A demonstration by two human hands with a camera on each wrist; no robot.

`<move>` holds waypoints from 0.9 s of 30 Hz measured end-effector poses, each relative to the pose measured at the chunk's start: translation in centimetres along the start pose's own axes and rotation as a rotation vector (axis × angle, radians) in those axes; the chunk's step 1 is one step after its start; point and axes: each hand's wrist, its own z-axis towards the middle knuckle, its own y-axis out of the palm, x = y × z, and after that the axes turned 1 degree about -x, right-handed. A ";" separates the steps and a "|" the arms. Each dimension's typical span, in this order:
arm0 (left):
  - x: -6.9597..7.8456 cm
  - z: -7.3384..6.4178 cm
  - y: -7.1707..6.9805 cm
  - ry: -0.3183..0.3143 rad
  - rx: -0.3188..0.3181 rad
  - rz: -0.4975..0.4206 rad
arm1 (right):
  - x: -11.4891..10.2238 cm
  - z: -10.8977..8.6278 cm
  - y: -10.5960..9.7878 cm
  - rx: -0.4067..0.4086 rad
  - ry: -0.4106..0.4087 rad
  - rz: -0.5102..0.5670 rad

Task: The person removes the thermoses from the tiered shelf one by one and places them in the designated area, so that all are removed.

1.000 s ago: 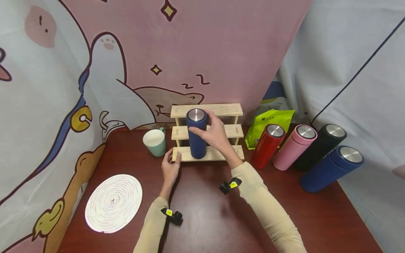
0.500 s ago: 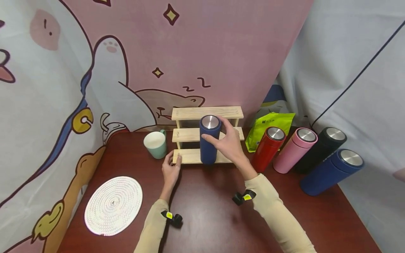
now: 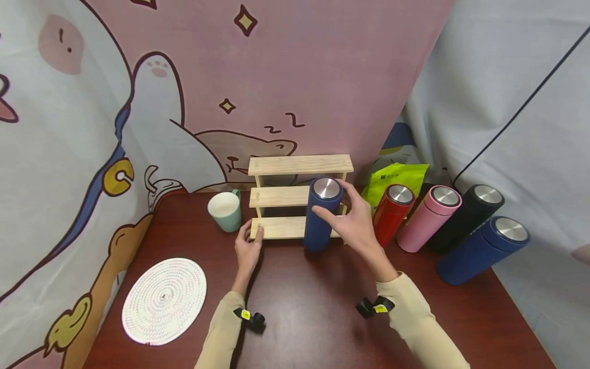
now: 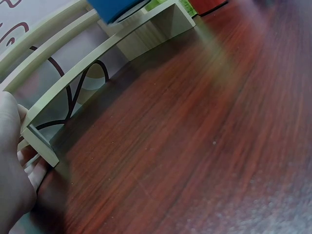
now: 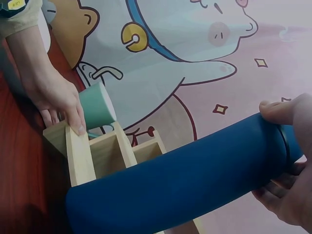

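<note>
A blue thermos bottle (image 3: 319, 220) with a silver lid top is held near its upper end by my right hand (image 3: 355, 220), thumb on one side and fingers on the other. In the left wrist view the bottle's base (image 4: 127, 13) hangs above the tabletop, at the front of the light wooden three-step rack (image 3: 281, 228). My left hand (image 3: 248, 250) grips the left end of that rack's lowest step, thumb on top. The right wrist view shows the bottle tilted across the picture, covering part of the rack.
A mint-green mug (image 3: 228, 215) stands left of the rack, and a round white woven mat (image 3: 165, 302) lies nearer. To the right are a lime-green bag (image 3: 392, 177) and red (image 3: 392, 212), pink (image 3: 428, 220), black (image 3: 465, 215) and blue thermos bottles (image 3: 481, 251).
My right hand has carried the blue thermos bottle rightward and towards me, from over the lowest step to the rack's front. My left hand stays on the rack's left end.
</note>
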 end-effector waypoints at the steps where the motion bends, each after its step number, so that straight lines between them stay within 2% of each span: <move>1: 0.0 0.0 0.1 0.001 0.001 -0.002 | -0.1 -0.2 -0.3 0.006 0.000 -0.010; 13: -0.1 0.0 0.1 -0.003 0.013 -0.015 | 0.0 -2.8 -3.8 0.082 0.056 -0.096; 20: 0.1 0.0 0.0 0.003 -0.003 -0.013 | 0.6 -4.6 -6.1 0.125 0.095 -0.168; 27: 0.1 -0.2 -0.1 0.001 0.000 0.003 | 1.4 -6.2 -8.1 0.154 0.114 -0.151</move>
